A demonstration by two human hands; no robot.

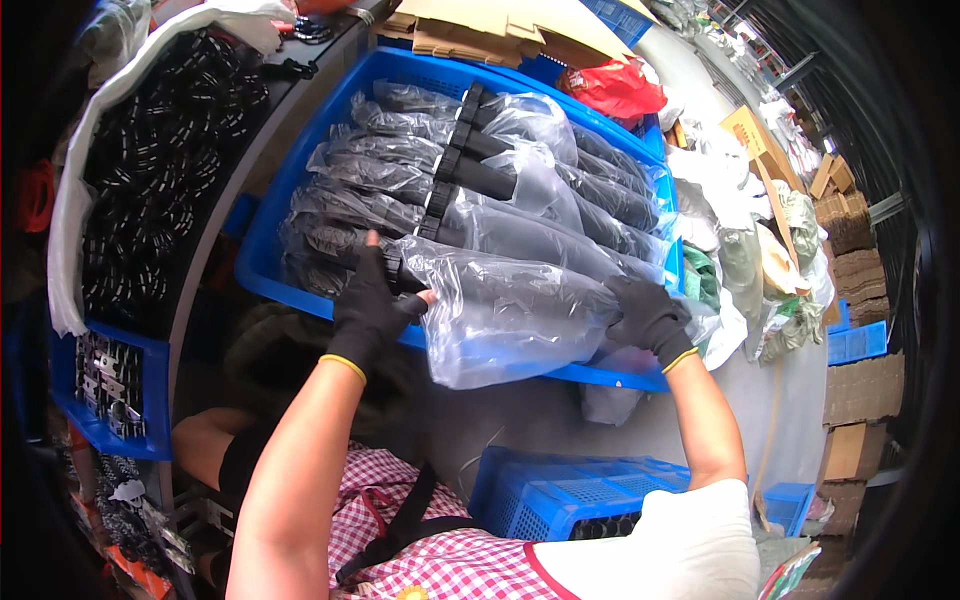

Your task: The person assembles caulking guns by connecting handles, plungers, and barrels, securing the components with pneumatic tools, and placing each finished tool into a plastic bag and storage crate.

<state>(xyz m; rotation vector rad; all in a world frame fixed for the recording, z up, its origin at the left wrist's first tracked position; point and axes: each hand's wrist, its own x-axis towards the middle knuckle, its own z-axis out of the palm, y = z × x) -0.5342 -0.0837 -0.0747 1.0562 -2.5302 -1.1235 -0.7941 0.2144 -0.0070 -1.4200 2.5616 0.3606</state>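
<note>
Nearest to the person there is a red and white checked apron [450, 560], and just beyond it a small blue basket [570, 492] with a perforated wall stands low.

A little farther, both hands wear black gloves with a yellow cuff. The left hand [372, 308] is closed around the left end of a clear plastic bag [505, 315], with the fingers [418, 300] curled on the dark end of the bundle inside. The right hand [650, 315] grips the right end of the same bag, its fingers bent over the plastic. The bag holds long black pieces, and it lies across the near rim of a big blue crate [262, 262], partly over the edge.

Inside the crate, farther from the person, more bagged black bundles [480, 170] lie side by side in rows, touching each other.

On the left, a white sack [165, 170] full of small black parts stands beside the crate, and a smaller blue bin [115, 385] is below it.

On the far side, flat cardboard [490, 30] and a red bag [615, 88] lie behind the crate. On the right, a heap of white and green bags [755, 250] rests on the floor.
</note>
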